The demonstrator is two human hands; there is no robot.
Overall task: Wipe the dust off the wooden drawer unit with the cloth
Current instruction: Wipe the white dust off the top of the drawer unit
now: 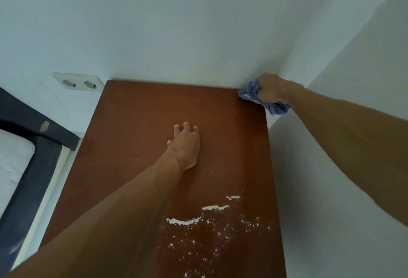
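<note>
Gripping cloth (260,97) — right hand (272,87), dusty wooden top (136,123), white walls (176,23)

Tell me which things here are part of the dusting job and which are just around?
Part of the job:
- wooden top
- blue cloth, bunched in the right hand
- white dust near the front edge
- left hand, resting flat on the top

Just around:
- wall socket
- bed
- white walls
</note>
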